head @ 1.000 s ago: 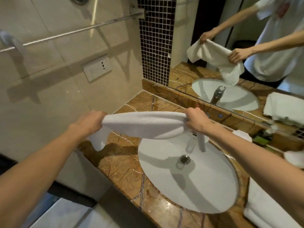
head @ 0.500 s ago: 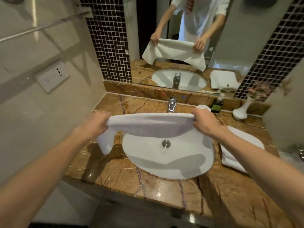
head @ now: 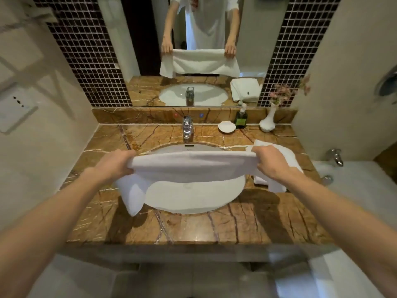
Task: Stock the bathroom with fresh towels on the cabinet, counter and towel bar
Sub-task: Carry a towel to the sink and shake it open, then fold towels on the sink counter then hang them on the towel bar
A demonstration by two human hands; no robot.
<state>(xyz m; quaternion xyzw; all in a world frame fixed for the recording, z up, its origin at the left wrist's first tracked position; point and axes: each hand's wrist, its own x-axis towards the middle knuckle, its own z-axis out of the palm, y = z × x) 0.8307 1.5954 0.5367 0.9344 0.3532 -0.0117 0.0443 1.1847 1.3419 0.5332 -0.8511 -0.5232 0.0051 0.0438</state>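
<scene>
At frame centre, the left hand (head: pixel 115 164) and right hand (head: pixel 271 161) each grip an end of a white towel (head: pixel 193 166), stretched above the sink (head: pixel 193 196) in the brown counter (head: pixel 247 222)

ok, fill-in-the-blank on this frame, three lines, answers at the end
1. A towel is held stretched out above the ____.
2. A folded towel lies on the counter, to the ____ of the sink.
3. The bottle stands between the dish and the ____.

Missing words: sink; right; vase.
</scene>
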